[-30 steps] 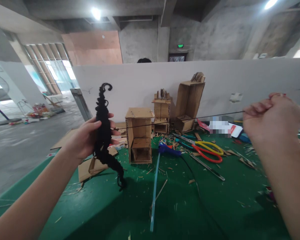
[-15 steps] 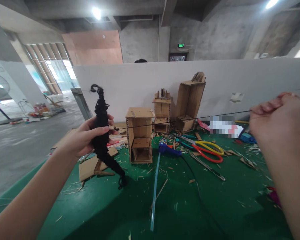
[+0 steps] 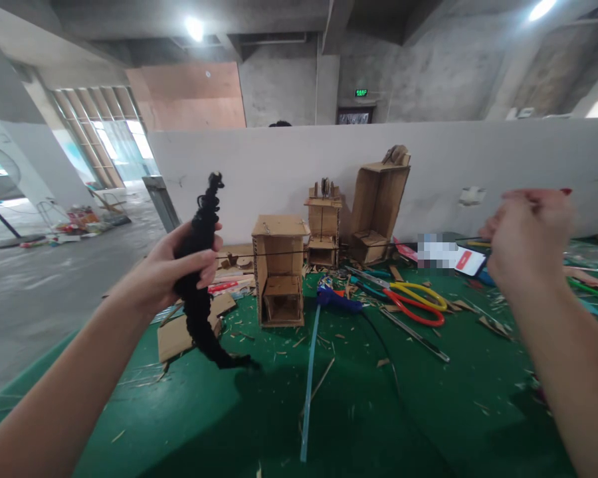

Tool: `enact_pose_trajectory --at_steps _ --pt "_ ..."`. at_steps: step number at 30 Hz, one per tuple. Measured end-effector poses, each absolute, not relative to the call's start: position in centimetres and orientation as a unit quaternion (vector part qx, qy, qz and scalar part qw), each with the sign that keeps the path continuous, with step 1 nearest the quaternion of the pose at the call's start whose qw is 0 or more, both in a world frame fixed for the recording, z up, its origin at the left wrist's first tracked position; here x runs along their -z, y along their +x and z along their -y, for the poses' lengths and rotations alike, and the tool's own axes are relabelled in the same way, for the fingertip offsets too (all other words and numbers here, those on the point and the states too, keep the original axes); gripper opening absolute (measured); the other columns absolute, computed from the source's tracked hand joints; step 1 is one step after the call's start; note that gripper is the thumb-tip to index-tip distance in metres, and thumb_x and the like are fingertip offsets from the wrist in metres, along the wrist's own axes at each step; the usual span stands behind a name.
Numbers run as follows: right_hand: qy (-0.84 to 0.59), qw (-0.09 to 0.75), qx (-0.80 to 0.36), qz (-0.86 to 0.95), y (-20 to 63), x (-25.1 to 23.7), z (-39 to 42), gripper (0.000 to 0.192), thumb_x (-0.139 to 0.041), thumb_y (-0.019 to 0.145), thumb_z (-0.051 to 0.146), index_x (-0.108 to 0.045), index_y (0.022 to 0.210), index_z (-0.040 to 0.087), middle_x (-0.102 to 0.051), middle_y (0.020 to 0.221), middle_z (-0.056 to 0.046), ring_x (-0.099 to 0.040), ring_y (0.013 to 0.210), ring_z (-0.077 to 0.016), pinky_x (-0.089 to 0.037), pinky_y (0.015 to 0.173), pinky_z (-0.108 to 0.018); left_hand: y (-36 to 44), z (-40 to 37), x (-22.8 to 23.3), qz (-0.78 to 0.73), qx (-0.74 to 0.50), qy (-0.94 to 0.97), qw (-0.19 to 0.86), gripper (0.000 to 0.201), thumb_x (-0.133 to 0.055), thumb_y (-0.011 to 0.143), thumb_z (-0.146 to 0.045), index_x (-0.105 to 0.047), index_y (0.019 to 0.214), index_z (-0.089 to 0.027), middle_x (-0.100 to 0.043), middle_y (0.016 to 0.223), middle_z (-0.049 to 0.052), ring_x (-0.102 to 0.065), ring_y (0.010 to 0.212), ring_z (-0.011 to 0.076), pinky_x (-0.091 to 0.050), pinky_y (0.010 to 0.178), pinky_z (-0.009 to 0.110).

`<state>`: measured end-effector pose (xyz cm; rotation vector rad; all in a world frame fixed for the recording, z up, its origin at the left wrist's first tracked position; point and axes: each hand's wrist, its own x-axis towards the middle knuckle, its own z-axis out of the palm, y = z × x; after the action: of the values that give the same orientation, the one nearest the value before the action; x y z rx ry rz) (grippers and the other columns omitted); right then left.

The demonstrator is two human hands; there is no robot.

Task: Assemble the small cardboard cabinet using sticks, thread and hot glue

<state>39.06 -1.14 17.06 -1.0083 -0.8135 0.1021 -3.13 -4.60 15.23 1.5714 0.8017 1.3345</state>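
Holding black yarn (image 3: 198, 311) in left fingers (image 3: 205, 261), strand (image 3: 279, 253) in right fingers (image 3: 498, 218), now shifted leftward.

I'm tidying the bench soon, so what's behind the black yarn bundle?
Behind the black yarn bundle, a cardboard piece shows low down on the green table, and the white partition behind its top. What the bundle and left hand cover cannot be seen.

The left hand (image 3: 163, 267) curls in a grip, the right hand (image 3: 531, 229) higher, balled into a fist.
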Motion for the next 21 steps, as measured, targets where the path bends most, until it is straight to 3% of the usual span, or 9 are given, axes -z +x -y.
enact_pose_trajectory --at_steps 2,5,7,9,14,18,20,21 --pt "-0.569 0.654 0.005 0.498 38.8 -16.5 1.1 0.01 -0.054 0.078 0.012 -0.055 0.074 0.021 -0.05 0.06 0.003 -0.045 0.053 -0.0118 -0.03 0.052 -0.027 -2.9 4.8 -15.1 -0.373 -0.518 0.663 0.392 0.04 -0.069 0.072 -0.016 -0.056 0.11 -0.021 -0.052 0.069 -0.003 -0.047 0.047 0.0059 -0.036 0.043 0.02" --pt "-0.626 0.405 0.005 0.666 37.9 -15.7 1.5 0.008 -0.055 0.078 0.016 -0.062 0.08 0.02 -0.063 0.076 -0.004 -0.054 0.066 -0.0164 -0.035 0.061 -0.029 -3.0 5.4 -15.2 -0.383 -0.486 0.697 0.363 0.04 -0.068 0.073 -0.019 -0.057 0.112 -0.021 -0.053 0.062 -0.003 -0.048 0.046 0.0082 -0.038 0.045 0.023" --pt "-0.6 0.295 -0.026 0.744 37.1 -15.4 2.0 0.013 -0.052 0.08 0.019 -0.065 0.084 0.022 -0.066 0.081 -0.004 -0.057 0.07 -0.0192 -0.039 0.063 -0.031 -3.3 6.0 -15.5 -0.369 -0.482 0.715 0.347 0.038 -0.068 0.073 -0.017 -0.059 0.11 -0.021 -0.055 0.065 -0.002 -0.051 0.048 0.0097 -0.04 0.047 0.025" --pt "-0.564 0.236 -0.054 0.79 36.3 -15.5 2.7 0.016 -0.051 0.082 0.027 -0.066 0.087 0.024 -0.068 0.086 -0.004 -0.06 0.074 -0.0211 -0.042 0.064 -0.033 -3.5 6.6 -15.7 -0.367 -0.478 0.725 0.334 0.037 -0.069 0.071 -0.016 -0.063 0.107 -0.022 -0.058 0.069 -0.001 -0.055 0.052 0.012 -0.044 0.05 0.027" --pt "-0.496 0.224 -0.167 0.822 33.0 -16.3 5.9 0.034 -0.059 0.08 0.043 -0.063 0.111 0.03 -0.066 0.111 -0.004 -0.061 0.097 -0.0265 -0.048 0.076 -0.037 -1.6 8.4 -16.3 -0.368 -0.462 0.73 0.343 0.031 -0.07 0.07 -0.023 -0.067 0.101 -0.024 -0.062 0.076 0.001 -0.062 0.059 0.0167 -0.053 0.053 0.031" --pt "-0.284 0.252 -0.395 0.836 27.4 -15.2 8.9 0.079 -0.07 0.074 0.039 -0.03 0.142 0.032 -0.047 0.138 -0.006 -0.049 0.12 -0.0258 -0.045 0.094 -0.04 2.7 9.5 -15.5 -0.369 -0.415 0.761 0.336 0.031 -0.067 0.075 -0.029 -0.063 0.106 -0.027 -0.067 0.084 0.001 -0.066 0.068 0.019 -0.057 0.06 0.032" --pt "-0.232 0.312 -0.496 0.776 24.6 -13.8 9.5 0.079 -0.07 0.074 0.041 -0.03 0.141 0.029 -0.049 0.135 -0.007 -0.05 0.119 -0.0248 -0.046 0.094 -0.04 4.8 9.8 -14.4 -0.4 -0.411 0.785 0.234 0.044 -0.069 0.073 -0.029 -0.057 0.115 -0.027 -0.067 0.101 0.003 -0.065 0.09 0.0244 -0.056 0.077 0.038" --pt "-0.243 0.354 -0.52 0.738 23.5 -13.1 9.6 0.066 -0.064 0.078 0.044 -0.037 0.136 0.026 -0.053 0.13 -0.008 -0.05 0.119 -0.0235 -0.045 0.096 -0.04 5.6 9.9 -13.7 -0.411 -0.416 0.791 0.182 0.048 -0.068 0.072 -0.029 -0.054 0.118 -0.028 -0.066 0.106 0.004 -0.064 0.095 0.0261 -0.054 0.083 0.041"
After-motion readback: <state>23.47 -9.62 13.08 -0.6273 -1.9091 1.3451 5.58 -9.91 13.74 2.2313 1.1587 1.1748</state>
